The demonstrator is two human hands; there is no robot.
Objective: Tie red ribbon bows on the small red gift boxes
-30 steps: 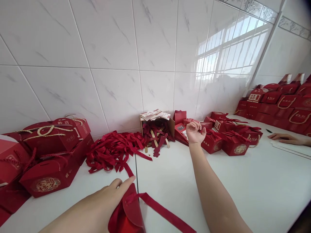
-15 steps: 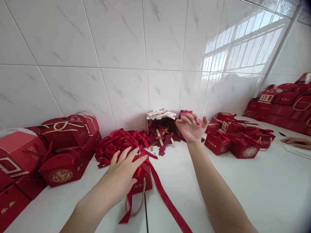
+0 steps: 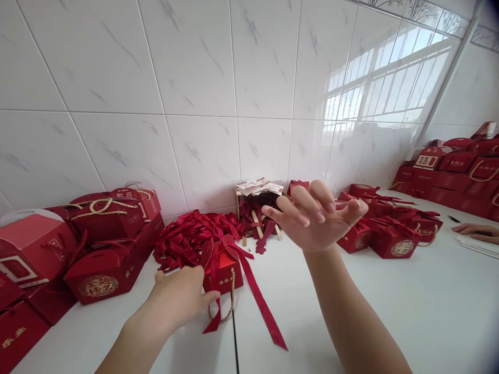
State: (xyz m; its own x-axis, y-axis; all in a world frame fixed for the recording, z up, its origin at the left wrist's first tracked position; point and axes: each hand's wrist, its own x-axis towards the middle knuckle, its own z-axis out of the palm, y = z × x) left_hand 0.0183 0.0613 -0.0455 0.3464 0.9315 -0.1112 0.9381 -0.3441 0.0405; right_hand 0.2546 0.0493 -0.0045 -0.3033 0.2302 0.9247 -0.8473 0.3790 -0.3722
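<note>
In the head view, the small red box (image 3: 224, 278) stands upright on the white table (image 3: 409, 301), just to the right of the left hand (image 3: 181, 291). The back of this hand is toward the camera, and its thumb points to the lower left corner of the box. Most of its fingers are hidden, so I cannot tell if the hand is wide or narrow, nor if it touches the box.

A dark red ribbon (image 3: 260, 301) is at the top of the box; one end hangs over the front, and the longer end goes down along the right side and lies on the table. A rope handle (image 3: 233, 293) hangs in a loop at the front.

The right hand (image 3: 315, 221) is raised in the air, well apart from the box, to the right of it. It is wide, with the palm visible and the fingers bent a little.

Behind the small box lies the heap of ribbons (image 3: 195, 234), and beside the heap is a carton with printed cards (image 3: 259, 186) on top. On the left is a pile of larger boxes (image 3: 99, 275); beyond the right hand are other boxes with bows (image 3: 393, 246). At the far right, another person's hand (image 3: 475, 228) rests near white sheets (image 3: 479, 246).
</note>
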